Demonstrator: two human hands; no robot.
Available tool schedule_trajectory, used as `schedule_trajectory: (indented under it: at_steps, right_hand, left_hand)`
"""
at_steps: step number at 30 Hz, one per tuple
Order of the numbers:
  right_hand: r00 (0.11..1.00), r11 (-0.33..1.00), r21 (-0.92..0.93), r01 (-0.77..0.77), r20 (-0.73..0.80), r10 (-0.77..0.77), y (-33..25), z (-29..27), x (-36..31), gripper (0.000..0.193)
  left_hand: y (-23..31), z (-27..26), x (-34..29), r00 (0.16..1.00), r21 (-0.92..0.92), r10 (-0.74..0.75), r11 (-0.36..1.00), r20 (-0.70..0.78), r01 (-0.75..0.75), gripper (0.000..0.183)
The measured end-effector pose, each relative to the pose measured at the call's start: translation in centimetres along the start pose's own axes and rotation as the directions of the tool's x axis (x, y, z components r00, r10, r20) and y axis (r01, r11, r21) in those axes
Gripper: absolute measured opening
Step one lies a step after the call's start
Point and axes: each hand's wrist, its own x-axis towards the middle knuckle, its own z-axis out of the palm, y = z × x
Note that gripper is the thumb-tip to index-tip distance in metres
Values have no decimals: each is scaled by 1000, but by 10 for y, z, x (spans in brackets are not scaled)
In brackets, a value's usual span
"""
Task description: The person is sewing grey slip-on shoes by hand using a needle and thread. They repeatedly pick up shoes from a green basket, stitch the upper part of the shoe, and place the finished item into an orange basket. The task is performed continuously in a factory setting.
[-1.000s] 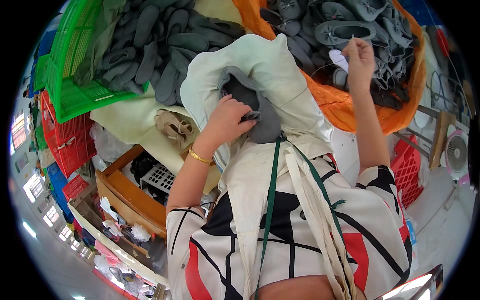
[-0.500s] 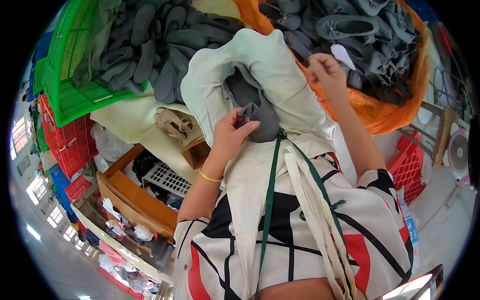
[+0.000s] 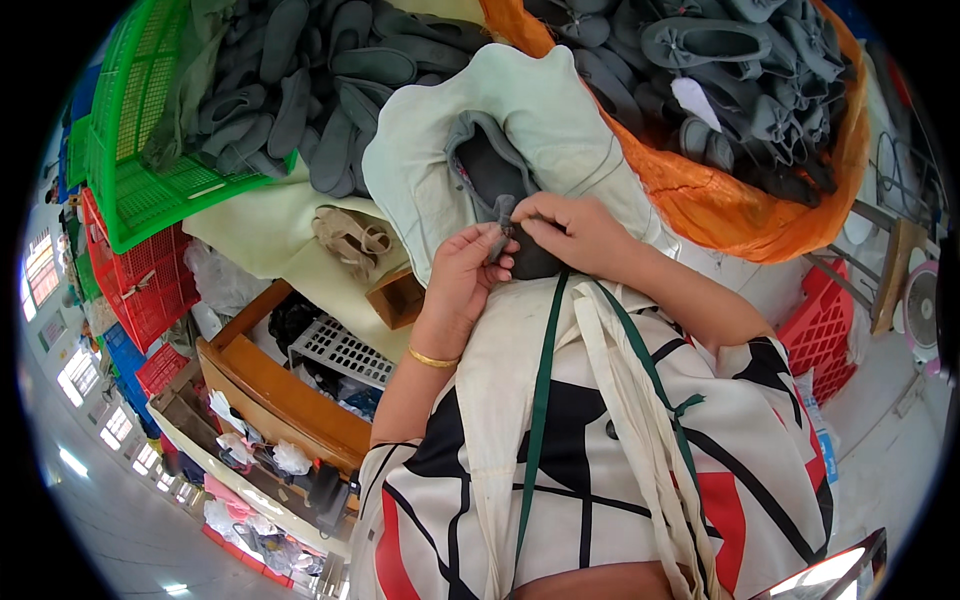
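A dark grey slip-on shoe (image 3: pixel 490 165) lies on a pale cloth-covered pad (image 3: pixel 405 140) on my lap, its opening facing up. My left hand (image 3: pixel 462 272) pinches the grey bow (image 3: pixel 506 212) at the front of the shoe. Right beside it, the fingers of my right hand (image 3: pixel 580 235) are closed in a pinch at the bow; whatever is between them is too small to make out. Both hands partly cover the shoe's toe.
Many grey shoes fill a green crate (image 3: pixel 130 190) at the far left and an orange sack (image 3: pixel 690 200) at the far right. Beige sandals (image 3: pixel 350 240) rest on a pale sheet at left, near an open wooden drawer (image 3: pixel 290 385). A fan (image 3: pixel 920 310) stands at right.
My right hand has come down and left from beside the orange sack to the shoe's bow. My left hand still pinches the bow, which now stands up more.
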Motion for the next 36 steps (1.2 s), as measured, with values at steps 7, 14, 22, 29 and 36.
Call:
schedule_trajectory:
  at_steps: [7,14,22,29,36]
  right_hand:
    - [1000,1000,-9,-24,15,24,10,4,-6,18]
    - [998,999,-24,-48,40,49,12,7,-6,20]
    - [998,999,-6,-48,35,48,14,9,-6,20]
    - [998,998,17,-61,25,61,12,9,-5,20]
    - [998,999,11,-42,39,42,15,7,-4,20]
  left_hand:
    - [3,0,1,999,-97,-32,995,28,34,15]
    - [0,-4,1,998,-145,-26,989,59,34,17]
    - [-2,-7,3,997,-169,-22,985,74,34,17]
    - [-1,-7,4,997,-173,-37,984,62,48,18]
    - [0,4,-2,1000,-94,-10,996,-6,9,14]
